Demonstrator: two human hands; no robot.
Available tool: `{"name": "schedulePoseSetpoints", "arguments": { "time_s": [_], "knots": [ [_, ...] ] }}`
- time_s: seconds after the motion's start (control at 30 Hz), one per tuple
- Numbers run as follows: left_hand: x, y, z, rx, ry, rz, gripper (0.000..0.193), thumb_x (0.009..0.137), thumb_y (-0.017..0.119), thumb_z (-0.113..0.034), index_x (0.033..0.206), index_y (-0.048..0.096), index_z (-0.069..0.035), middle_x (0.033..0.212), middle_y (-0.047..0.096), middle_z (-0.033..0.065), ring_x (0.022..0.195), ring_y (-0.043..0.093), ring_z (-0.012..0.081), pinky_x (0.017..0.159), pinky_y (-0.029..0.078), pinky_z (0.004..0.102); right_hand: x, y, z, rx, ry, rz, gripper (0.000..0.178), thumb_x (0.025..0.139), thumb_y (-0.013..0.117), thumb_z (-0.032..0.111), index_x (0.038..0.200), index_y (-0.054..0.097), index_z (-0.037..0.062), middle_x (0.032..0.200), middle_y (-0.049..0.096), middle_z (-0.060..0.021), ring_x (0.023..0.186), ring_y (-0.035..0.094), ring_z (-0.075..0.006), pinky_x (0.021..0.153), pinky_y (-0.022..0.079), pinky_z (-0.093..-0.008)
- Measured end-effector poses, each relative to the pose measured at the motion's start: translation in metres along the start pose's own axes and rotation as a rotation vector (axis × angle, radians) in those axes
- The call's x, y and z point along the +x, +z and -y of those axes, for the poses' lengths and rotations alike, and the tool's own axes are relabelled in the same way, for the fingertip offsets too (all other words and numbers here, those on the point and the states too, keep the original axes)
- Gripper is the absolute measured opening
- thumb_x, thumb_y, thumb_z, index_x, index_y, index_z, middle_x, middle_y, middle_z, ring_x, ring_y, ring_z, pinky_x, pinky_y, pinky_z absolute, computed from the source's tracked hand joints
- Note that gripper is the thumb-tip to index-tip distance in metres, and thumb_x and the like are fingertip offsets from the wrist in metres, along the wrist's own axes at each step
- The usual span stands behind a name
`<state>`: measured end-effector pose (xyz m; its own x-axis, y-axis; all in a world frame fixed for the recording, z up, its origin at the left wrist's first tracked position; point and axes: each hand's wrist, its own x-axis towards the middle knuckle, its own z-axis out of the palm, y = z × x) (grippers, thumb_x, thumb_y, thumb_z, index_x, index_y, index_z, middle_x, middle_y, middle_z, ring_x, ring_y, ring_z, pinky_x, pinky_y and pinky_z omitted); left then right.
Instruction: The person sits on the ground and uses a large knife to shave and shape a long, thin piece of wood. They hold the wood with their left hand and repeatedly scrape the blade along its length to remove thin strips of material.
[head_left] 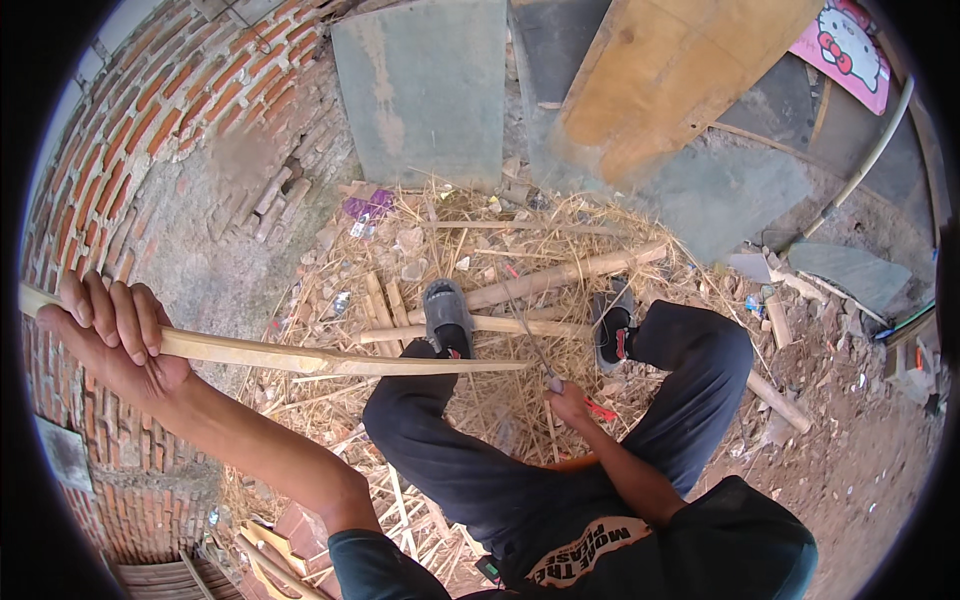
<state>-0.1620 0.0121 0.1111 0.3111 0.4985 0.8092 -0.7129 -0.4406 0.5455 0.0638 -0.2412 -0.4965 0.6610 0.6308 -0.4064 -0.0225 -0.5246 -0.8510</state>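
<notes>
Out to the far left, my left hand (120, 330) is closed around a long, pale bamboo strip (300, 357). The strip runs rightward over my bent left knee, and its thin end lies close to the blade in my right hand. My right hand (569, 402), low between my knees, grips a long-bladed knife (533, 338) by its handle. The blade points away from me and shows as a thin dark line, so its full width cannot be made out. Its edge and the strip's end look near each other; contact is unclear.
Bamboo shavings (500, 420) cover the ground around my sandals. A bamboo pole (560, 279) and cut pieces lie by my feet. A brick wall (130, 180) rises at left. Grey boards (420, 95) and a brown panel (680, 75) lean at the back. A pipe (860, 170) stands at right.
</notes>
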Motion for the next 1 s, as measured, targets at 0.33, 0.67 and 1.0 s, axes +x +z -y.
{"name": "schedulePoseSetpoints", "arguments": {
  "time_s": [0.33, 0.67, 1.0],
  "knots": [
    [-0.034, 0.056, 0.115, 0.157, -0.209, -0.182, 0.059, 0.103, 0.032, -0.063, 0.082, 0.049, -0.010, 0.054, 0.031, -0.0049, 0.033, 0.025, 0.0045, 0.029, 0.023, 0.0208, -0.015, -0.053, 0.120, 0.865, 0.263, 0.245, 0.049, 0.097, 0.052, 0.059, 0.082, 0.046, 0.0131, 0.056, 0.035, 0.0037, 0.041, 0.033, -0.0084, 0.040, 0.029, -0.0270],
    [-0.051, 0.094, 0.184, 0.103, -0.363, 0.087, 0.070, 0.099, 0.030, -0.070, 0.088, 0.054, -0.005, 0.051, 0.029, -0.0017, 0.032, 0.032, 0.0097, 0.030, 0.031, 0.0254, -0.081, -0.086, 0.273, 1.088, 0.189, 0.664, 0.059, 0.101, 0.034, 0.067, 0.083, 0.044, 0.0116, 0.053, 0.032, 0.0035, 0.037, 0.028, -0.0092, 0.044, 0.032, -0.0273],
    [-0.011, 0.124, 0.167, 0.086, -0.249, 0.060, 0.059, 0.106, 0.032, -0.060, 0.109, 0.054, -0.005, 0.061, 0.039, -0.0019, 0.043, 0.038, 0.0065, 0.038, 0.033, 0.0214, -0.095, -0.065, 0.304, 1.085, 0.172, 0.790, 0.057, 0.102, 0.033, 0.065, 0.084, 0.042, 0.0118, 0.053, 0.031, 0.0029, 0.037, 0.027, -0.0088, 0.043, 0.032, -0.0277]
  ]
}}
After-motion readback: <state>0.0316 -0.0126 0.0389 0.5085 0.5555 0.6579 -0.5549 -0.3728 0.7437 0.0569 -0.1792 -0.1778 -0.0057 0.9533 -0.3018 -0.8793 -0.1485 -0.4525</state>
